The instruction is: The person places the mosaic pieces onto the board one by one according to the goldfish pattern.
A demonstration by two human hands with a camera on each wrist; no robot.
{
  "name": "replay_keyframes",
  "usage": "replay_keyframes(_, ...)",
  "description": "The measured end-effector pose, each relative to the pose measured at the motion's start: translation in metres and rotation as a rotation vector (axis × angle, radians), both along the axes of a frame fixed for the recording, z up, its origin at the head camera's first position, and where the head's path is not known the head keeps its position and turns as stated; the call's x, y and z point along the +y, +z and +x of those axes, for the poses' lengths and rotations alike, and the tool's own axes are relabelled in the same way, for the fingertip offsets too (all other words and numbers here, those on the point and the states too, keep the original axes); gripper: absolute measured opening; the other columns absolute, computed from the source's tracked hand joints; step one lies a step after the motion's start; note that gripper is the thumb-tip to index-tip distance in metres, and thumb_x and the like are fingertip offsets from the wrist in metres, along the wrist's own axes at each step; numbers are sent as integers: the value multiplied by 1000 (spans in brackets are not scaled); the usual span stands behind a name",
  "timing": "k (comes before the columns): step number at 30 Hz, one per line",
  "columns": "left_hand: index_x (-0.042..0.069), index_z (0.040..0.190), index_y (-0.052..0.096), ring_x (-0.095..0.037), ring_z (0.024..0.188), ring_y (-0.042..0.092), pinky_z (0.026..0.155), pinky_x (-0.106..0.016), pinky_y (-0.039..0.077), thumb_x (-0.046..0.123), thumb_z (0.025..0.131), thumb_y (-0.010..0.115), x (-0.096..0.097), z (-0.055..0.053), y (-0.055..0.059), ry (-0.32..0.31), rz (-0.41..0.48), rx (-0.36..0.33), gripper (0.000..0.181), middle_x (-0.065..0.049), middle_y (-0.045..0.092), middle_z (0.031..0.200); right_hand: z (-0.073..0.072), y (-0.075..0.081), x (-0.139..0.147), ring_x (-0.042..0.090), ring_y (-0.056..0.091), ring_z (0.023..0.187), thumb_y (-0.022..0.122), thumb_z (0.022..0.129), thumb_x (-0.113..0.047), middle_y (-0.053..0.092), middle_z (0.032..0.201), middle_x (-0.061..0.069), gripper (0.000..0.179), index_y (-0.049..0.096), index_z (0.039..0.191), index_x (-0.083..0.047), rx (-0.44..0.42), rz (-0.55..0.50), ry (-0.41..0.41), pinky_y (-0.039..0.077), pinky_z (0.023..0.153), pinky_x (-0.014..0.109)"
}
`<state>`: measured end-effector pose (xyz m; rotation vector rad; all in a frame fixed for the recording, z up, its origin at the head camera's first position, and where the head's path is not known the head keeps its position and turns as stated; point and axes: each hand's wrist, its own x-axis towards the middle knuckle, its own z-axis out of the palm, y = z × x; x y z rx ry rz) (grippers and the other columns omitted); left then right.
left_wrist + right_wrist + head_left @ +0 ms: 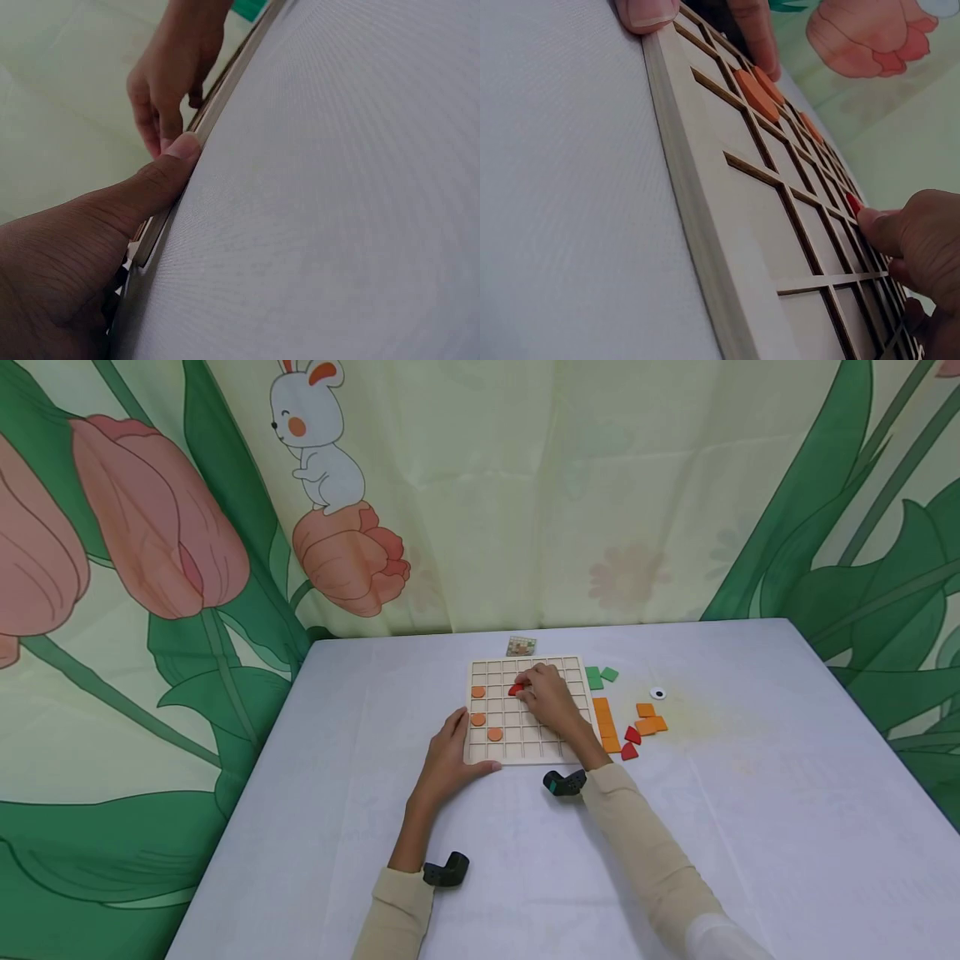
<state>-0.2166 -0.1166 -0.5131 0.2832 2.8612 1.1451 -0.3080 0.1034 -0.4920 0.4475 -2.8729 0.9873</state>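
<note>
Left hand (450, 758) braced on the grid board (525, 750), right hand (550, 697) pinching a red piece (514, 690).

Left hand: fingers extended along board's left edge, thumb laid on its near edge, no grasp. Three orange discs (495, 735) on the grid: one just right of left fingertips, one beyond them, one past the thumb. Red piece is between right thumb and fingers, at the board surface; can't tell if it's seated in a cell. Small picture card (521, 647) beyond board, ahead and left of right hand. Right of right hand: green pieces (594, 677), slightly farther out; orange strip (604, 718) by the wrist; then loose red pieces (629, 751), loose orange pieces (647, 727), and a white disc (657, 693) with black centre, all on the table (495, 877).
</note>
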Motion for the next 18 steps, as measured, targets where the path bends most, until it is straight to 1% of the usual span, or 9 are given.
replay_keyframes(4,2,168,27,-39,156,39,124,-54,41,46,81,92,0,0,-1,4,-14,-2,117,-18,32,172,-4,-2,-2,40,54,125,70,103,-14,64,133,22,25,74,124,-1,-21,-7,-7,48,106,54)
replay_keyframes(6,3,168,26,-38,156,39,125,-54,40,46,81,92,0,0,-1,6,-15,-10,117,-18,32,173,-5,-4,-3,40,55,125,70,103,-15,65,134,22,25,74,125,-3,-17,0,-6,48,105,55)
replay_keyframes(10,5,169,26,-38,157,37,126,-53,39,45,82,92,1,0,-2,7,-9,-23,117,-17,31,173,-5,-6,-4,39,54,127,69,103,-17,64,136,20,26,75,126,-7,-28,5,-14,46,104,56)
replay_keyframes(14,4,168,27,-38,156,38,125,-53,40,44,82,92,1,0,-2,6,-4,-17,116,-17,31,173,-5,-5,-3,39,52,129,69,103,-18,62,139,20,26,75,127,-8,-49,-3,-12,44,105,57)
replay_keyframes(18,4,168,27,-38,155,39,124,-54,41,44,82,92,1,-1,-1,6,2,-14,115,-16,32,173,-7,-3,-2,41,52,131,70,104,-20,61,140,22,29,74,129,-8,-39,6,3,44,107,59)
